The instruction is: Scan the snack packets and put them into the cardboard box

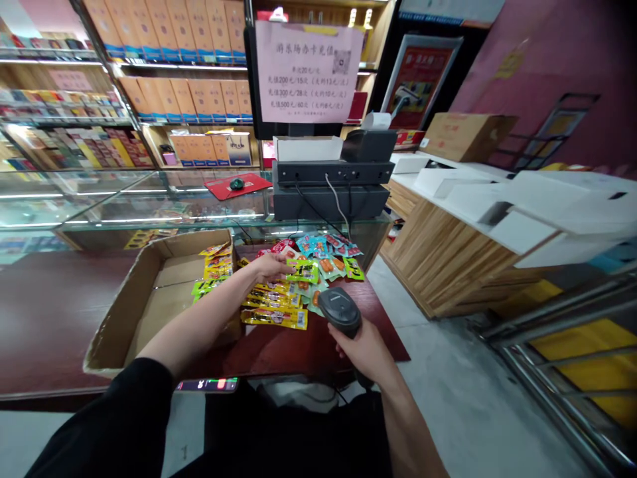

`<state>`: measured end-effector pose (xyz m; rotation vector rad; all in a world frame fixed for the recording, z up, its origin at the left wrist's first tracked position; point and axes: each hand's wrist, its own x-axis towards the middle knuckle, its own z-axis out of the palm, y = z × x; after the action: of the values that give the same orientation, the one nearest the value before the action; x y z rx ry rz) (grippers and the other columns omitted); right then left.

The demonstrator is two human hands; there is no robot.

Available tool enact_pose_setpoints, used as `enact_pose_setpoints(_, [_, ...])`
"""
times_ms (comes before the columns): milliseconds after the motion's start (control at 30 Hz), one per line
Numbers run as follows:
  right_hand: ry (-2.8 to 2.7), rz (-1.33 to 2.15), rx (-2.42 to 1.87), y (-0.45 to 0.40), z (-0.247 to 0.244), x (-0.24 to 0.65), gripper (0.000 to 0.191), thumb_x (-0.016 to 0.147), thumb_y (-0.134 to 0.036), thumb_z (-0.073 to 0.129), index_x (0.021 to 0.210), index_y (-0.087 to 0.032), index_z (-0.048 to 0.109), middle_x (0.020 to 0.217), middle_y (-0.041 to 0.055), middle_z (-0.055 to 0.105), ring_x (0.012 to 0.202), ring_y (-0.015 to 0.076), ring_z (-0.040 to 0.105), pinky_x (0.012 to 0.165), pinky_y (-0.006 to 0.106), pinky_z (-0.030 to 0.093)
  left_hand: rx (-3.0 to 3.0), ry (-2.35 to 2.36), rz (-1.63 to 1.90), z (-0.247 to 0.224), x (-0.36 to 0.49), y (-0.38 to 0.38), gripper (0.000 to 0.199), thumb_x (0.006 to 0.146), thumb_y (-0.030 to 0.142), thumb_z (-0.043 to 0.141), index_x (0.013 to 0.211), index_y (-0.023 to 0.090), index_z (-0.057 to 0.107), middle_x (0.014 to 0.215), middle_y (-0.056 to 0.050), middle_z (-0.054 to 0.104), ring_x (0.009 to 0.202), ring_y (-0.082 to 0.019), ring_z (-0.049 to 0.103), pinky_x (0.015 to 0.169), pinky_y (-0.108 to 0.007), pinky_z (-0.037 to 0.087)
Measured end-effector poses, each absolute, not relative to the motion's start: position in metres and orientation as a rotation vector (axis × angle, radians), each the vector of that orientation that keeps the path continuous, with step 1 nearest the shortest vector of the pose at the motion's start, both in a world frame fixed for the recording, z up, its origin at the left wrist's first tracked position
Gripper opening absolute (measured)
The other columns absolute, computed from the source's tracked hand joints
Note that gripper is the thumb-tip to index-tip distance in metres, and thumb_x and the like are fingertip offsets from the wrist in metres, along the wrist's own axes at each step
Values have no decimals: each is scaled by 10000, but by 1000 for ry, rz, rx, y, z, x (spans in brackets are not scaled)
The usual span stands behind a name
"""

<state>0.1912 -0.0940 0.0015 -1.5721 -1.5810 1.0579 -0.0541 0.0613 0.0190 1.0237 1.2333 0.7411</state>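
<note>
Left hand (271, 265) pinches green packet (302, 271) above yellow packets (273, 312) on desk (50, 312). Right hand (363, 348) clamped on scanner (339, 309). Box (149, 299) beside packets.

black scanner (339, 309), yellow & green snack pkts (279, 302), brown cardboard box (149, 292).

I see glossy foil snack packets (279, 317), a matt black plastic scanner (339, 309), rough brown cardboard box (130, 300), polished dark wood counter (50, 312)
</note>
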Motion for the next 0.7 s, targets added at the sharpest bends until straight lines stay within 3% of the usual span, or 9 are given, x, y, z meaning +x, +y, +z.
enact_pose_setpoints(367, [-1641, 1153, -1564, -75, -1, 176, 354, 748, -510, 653, 850, -174, 612, 558, 16, 656, 479, 189, 641, 468, 264, 492, 878, 1323, 931, 81, -193, 24, 339, 506, 85, 905, 774, 94, 696, 820, -51, 711, 669, -88, 637, 564, -166, 503])
enact_pose_setpoints(500, [-1710, 1158, -1556, -70, -6, 166, 355, 751, -527, 650, 833, -184, 608, 561, 20, 660, 491, 193, 646, 483, 266, 490, 826, 1337, 903, 78, -235, -23, 344, 525, 121, 902, 816, 117, 718, 877, -60, 730, 734, -112, 669, 631, -180, 530])
enact_pose_setpoints(700, [-1831, 1117, -1563, -67, -8, 152, 359, 743, -551, 629, 733, -192, 618, 550, 34, 664, 493, 195, 643, 500, 268, 484, 853, 1371, 681, 54, -246, -83, 361, 497, 189, 912, 809, 144, 737, 830, -36, 742, 674, -93, 643, 560, -152, 458])
